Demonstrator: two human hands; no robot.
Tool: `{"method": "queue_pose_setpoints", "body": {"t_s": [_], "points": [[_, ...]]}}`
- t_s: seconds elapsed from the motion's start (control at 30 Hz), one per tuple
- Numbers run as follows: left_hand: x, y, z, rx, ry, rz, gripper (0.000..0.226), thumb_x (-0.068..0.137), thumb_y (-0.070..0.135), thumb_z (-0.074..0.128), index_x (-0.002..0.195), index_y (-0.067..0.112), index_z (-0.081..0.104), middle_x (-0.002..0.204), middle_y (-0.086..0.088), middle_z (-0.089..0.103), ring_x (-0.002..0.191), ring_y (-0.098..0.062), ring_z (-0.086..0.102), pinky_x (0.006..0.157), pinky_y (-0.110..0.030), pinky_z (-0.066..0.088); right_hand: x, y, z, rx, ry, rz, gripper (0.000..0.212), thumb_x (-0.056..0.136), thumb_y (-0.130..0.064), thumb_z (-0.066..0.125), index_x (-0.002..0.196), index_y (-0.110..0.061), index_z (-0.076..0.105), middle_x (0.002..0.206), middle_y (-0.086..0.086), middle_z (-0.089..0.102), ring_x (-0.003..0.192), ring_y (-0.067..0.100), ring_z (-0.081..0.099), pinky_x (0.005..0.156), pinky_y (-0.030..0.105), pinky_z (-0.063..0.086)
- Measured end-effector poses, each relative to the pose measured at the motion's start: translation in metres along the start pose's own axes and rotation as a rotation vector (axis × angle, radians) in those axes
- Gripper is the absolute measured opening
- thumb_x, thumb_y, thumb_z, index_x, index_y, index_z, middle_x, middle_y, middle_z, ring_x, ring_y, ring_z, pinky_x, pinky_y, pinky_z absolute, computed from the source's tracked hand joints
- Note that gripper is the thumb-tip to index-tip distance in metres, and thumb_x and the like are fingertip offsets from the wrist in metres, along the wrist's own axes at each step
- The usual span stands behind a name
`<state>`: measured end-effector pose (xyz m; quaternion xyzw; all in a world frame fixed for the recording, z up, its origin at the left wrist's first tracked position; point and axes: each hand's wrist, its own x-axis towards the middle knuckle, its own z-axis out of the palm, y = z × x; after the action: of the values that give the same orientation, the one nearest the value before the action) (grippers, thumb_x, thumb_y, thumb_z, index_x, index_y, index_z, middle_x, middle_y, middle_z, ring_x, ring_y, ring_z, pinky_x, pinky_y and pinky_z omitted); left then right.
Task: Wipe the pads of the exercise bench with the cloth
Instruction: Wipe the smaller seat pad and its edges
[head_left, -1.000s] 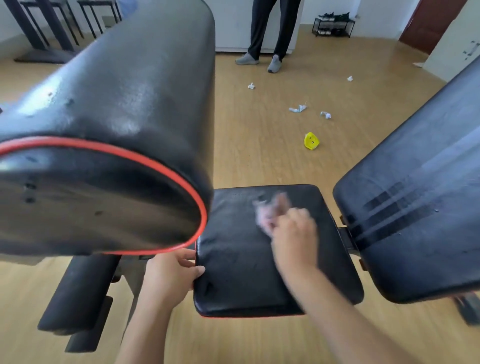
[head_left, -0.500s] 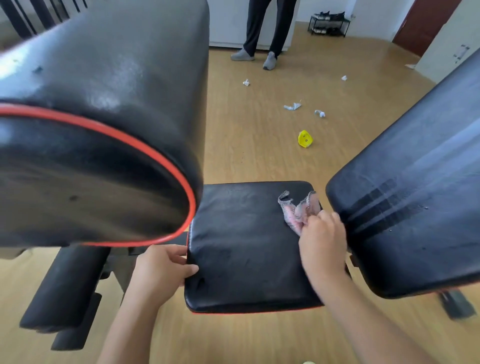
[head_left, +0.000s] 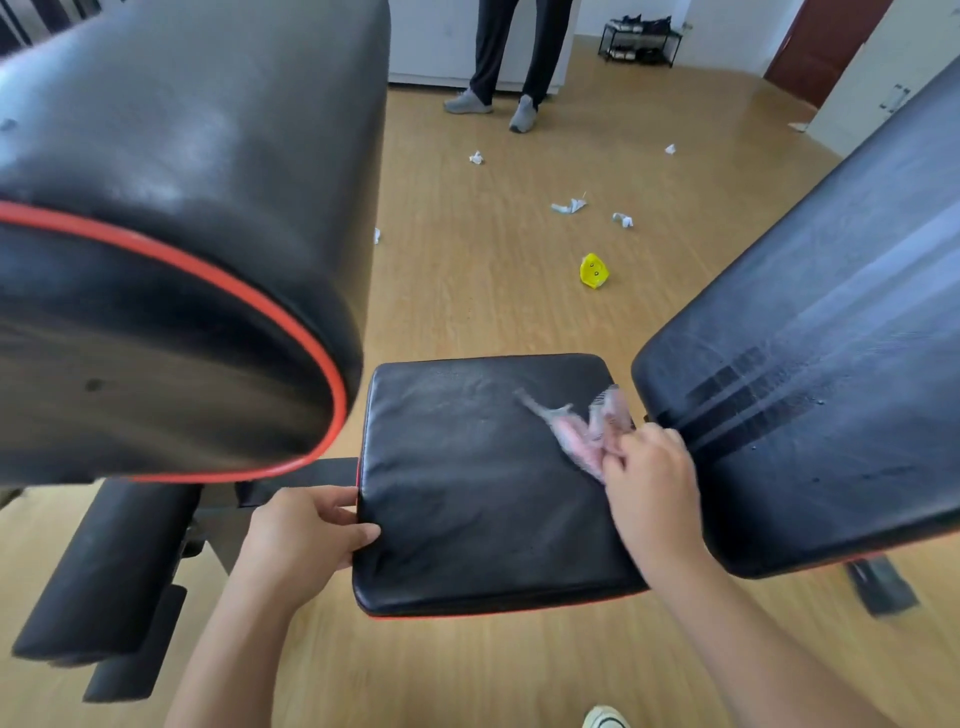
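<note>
The black seat pad (head_left: 467, 483) of the exercise bench lies flat in the middle, edged in red underneath. My right hand (head_left: 649, 483) grips a pale pink cloth (head_left: 576, 431) and presses it on the pad's right side; the cloth is blurred. My left hand (head_left: 306, 535) holds the pad's left edge, thumb on top. A big black roller pad (head_left: 171, 234) with a red rim fills the left. The tilted black back pad (head_left: 810, 364) stands at the right, close to my right hand.
Black foam rollers (head_left: 104, 566) and frame bars sit low at the left. On the wooden floor beyond lie a yellow object (head_left: 594, 270) and several crumpled paper scraps (head_left: 569, 206). A person's legs (head_left: 511, 57) stand at the back. A shoe rack (head_left: 641, 39) is far right.
My right hand with the cloth has swept from the middle of the seat pad to its right side, close to the back pad. My left hand has kept its hold on the left edge.
</note>
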<state>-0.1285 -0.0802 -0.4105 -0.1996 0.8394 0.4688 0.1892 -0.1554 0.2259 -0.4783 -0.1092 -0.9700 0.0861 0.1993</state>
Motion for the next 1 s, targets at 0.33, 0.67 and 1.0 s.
{"method": "queue_pose_setpoints", "body": {"t_s": [0.33, 0.67, 1.0], "points": [[0.01, -0.005, 0.004, 0.103, 0.067, 0.017, 0.029, 0.081, 0.008, 0.065, 0.065, 0.03, 0.078, 0.062, 0.004, 0.077, 0.066, -0.019, 0.074, 0.067, -0.03, 0.059, -0.109, -0.156, 0.01, 0.274, -0.029, -0.525, 0.015, 0.077, -0.006, 0.06, 0.067, -0.018, 0.062, 0.069, 0.0, 0.054, 0.069, 0.021, 0.041, 0.062, 0.03, 0.03], [0.006, -0.004, 0.006, 0.051, 0.058, 0.014, 0.03, 0.092, 0.014, 0.063, 0.076, 0.037, 0.073, 0.077, 0.009, 0.078, 0.062, -0.015, 0.076, 0.084, -0.039, 0.06, -0.03, 0.007, -0.012, -0.158, 0.0, 0.047, 0.016, 0.075, 0.002, 0.068, 0.066, -0.011, 0.068, 0.064, 0.004, 0.055, 0.069, 0.027, 0.05, 0.064, 0.039, 0.042], [0.021, -0.009, 0.01, 0.033, 0.143, 0.001, 0.022, 0.095, 0.011, 0.057, 0.086, 0.013, 0.077, 0.075, -0.008, 0.077, 0.061, -0.024, 0.075, 0.067, -0.037, 0.063, -0.1, -0.126, -0.009, 0.227, -0.127, -0.445, 0.021, 0.081, -0.007, 0.05, 0.07, -0.02, 0.063, 0.072, -0.003, 0.054, 0.07, 0.019, 0.048, 0.059, 0.03, 0.041]]}}
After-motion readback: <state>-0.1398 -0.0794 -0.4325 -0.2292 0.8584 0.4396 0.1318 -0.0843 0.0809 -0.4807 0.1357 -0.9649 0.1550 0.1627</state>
